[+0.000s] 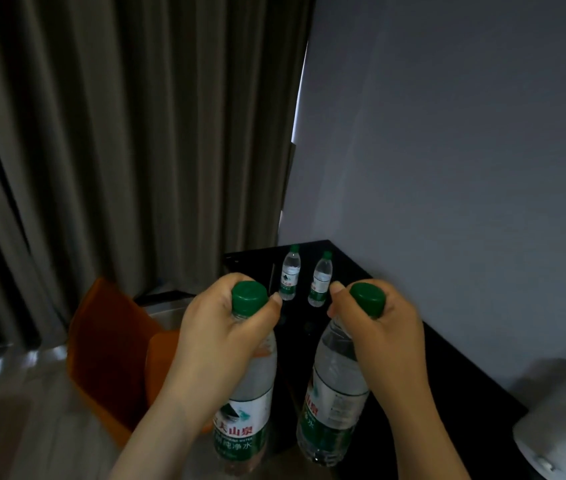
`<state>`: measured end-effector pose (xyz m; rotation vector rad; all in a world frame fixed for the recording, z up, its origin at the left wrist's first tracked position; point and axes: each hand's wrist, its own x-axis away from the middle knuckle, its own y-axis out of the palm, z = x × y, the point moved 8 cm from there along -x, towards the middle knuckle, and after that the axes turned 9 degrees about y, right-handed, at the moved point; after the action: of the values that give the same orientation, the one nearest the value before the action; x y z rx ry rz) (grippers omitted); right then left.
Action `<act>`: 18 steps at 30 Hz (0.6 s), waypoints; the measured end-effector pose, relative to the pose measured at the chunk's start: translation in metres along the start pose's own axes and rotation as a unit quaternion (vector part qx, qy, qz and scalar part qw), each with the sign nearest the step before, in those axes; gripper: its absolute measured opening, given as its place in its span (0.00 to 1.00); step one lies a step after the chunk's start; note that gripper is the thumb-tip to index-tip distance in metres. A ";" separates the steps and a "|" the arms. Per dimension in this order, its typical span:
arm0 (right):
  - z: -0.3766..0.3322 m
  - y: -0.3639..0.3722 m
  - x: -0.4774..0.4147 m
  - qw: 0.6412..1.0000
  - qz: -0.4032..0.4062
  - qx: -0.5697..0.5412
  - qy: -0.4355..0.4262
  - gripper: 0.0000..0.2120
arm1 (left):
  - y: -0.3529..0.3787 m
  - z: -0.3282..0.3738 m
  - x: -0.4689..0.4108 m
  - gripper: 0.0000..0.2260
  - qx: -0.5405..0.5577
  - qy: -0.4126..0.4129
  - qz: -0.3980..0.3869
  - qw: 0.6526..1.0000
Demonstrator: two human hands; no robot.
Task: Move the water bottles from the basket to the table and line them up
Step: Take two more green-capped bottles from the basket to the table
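Note:
I hold two clear water bottles with green caps and green-and-white labels, one in each hand. My left hand grips the neck of the left bottle, just under its cap. My right hand grips the neck of the right bottle, which tilts a little to the left. Both hang in the air over the near end of the black table. At the table's far end two more bottles stand upright side by side, one on the left and one on the right. No basket is clearly visible.
An orange chair or bin stands left of the table, below my left arm. Grey curtains hang behind it. A pale wall runs along the table's right side. A white rounded object sits at the table's near right.

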<state>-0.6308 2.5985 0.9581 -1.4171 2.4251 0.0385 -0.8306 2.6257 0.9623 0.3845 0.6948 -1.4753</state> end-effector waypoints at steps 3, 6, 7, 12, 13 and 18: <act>0.017 0.007 -0.031 1.000 0.013 0.006 0.003 0.14 | 0.015 -0.027 -0.022 0.13 0.008 -0.008 -0.012 1.000; 0.037 0.014 -0.069 1.000 0.020 0.002 0.004 0.14 | 0.033 -0.056 -0.051 0.14 0.004 -0.012 -0.023 1.000; 0.045 0.017 -0.083 1.000 0.020 -0.003 0.006 0.14 | 0.041 -0.067 -0.063 0.13 0.007 -0.014 -0.026 1.000; 0.089 0.030 -0.157 0.999 0.032 -0.019 0.027 0.15 | 0.091 -0.128 -0.117 0.11 0.040 -0.052 -0.067 0.996; 0.097 0.032 -0.171 0.999 0.033 -0.020 0.031 0.14 | 0.101 -0.139 -0.126 0.11 0.044 -0.057 -0.074 0.995; 0.134 0.035 -0.223 0.998 0.057 -0.001 0.031 0.15 | 0.146 -0.186 -0.156 0.11 0.055 -0.052 -0.100 0.992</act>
<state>-0.5246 2.8291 0.8920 -1.2963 2.5555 0.0239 -0.7153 2.8756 0.8962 0.3264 0.5832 -1.7155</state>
